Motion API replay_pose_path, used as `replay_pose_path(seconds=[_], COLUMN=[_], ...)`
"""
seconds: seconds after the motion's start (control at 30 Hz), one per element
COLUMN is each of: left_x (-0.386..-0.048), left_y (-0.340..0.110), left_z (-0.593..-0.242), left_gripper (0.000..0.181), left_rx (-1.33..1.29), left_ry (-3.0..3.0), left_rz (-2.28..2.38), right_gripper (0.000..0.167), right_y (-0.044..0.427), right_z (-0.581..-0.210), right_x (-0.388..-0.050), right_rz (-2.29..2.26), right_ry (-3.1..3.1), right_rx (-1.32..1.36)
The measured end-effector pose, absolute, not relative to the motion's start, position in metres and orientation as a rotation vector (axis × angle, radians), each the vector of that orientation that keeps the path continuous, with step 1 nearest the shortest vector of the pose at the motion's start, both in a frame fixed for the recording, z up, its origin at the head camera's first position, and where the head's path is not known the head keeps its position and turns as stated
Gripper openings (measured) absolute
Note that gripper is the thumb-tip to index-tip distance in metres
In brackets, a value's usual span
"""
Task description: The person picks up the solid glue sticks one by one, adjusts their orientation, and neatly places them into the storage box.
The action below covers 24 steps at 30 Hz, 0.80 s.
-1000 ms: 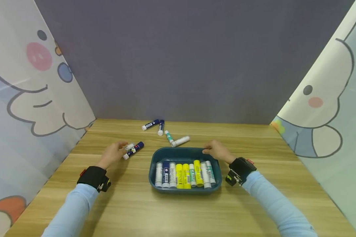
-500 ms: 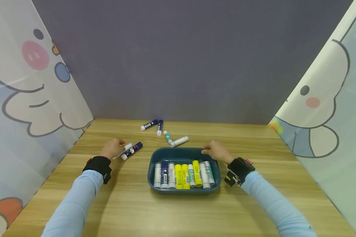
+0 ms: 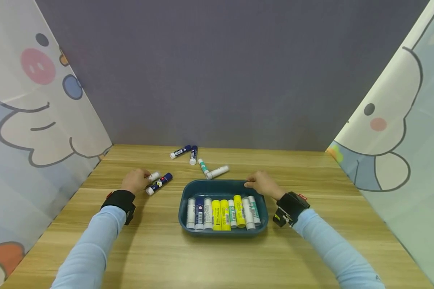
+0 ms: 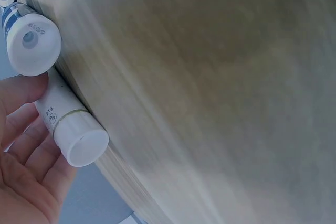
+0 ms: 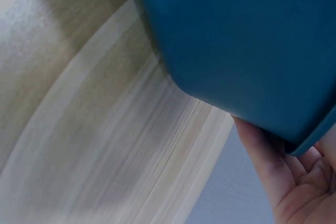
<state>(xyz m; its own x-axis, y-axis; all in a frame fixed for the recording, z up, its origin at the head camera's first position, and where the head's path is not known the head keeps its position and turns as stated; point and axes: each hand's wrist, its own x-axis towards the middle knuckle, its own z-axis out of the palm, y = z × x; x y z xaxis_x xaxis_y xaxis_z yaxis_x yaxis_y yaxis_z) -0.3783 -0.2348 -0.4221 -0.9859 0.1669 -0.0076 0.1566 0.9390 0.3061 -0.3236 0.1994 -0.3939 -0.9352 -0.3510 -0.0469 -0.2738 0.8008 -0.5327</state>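
My left hand (image 3: 134, 181) pinches a white glue stick (image 3: 154, 176) lying on the table at the left. In the left wrist view the thumb lies on the near side of the white glue stick (image 4: 60, 103), with fingers curled behind it. Right beside it lies a dark blue glue stick (image 3: 160, 183) with a white cap, its capped end close to my thumb. My right hand (image 3: 263, 184) grips the far right corner of a teal plastic tray (image 3: 224, 234). The right wrist view shows the fingers (image 5: 262, 156) at the rim of this tray (image 5: 241, 40).
Several white, blue, yellow and green glue sticks (image 3: 217, 215) lie side by side in the tray. Behind it, a small green-and-white one (image 3: 203, 165) touches a white one (image 3: 218, 171). Two blue ones (image 3: 181, 151) lie near the grey back panel (image 3: 217, 80).
My left hand has moved forward and its wrist has turned. The white glue stick shifted toward the hand, then back beside the blue one. My right hand stays on the tray.
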Motion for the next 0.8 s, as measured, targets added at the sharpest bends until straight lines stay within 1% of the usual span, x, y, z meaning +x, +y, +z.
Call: replay_pose_path(seconds=[0.27, 0.57, 0.8], left_x=[-0.378, -0.379, -0.373], left_y=[-0.231, -0.239, -0.229], left_z=[-0.418, -0.416, -0.391], left_gripper=[0.028, 0.027, 0.032], left_rx=[0.263, 0.306, 0.349], left_ry=[3.057, 3.069, 3.106], left_rz=[0.469, 0.505, 0.496], right_gripper=[0.018, 0.019, 0.016], right_y=[0.200, 0.198, 0.200], right_z=[-0.393, -0.395, -0.396], right_x=[-0.324, -0.323, -0.324], right_rz=[-0.764, -0.787, -0.836], right_ry=[2.872, 2.877, 2.859], right_rx=[-0.464, -0.517, -0.487])
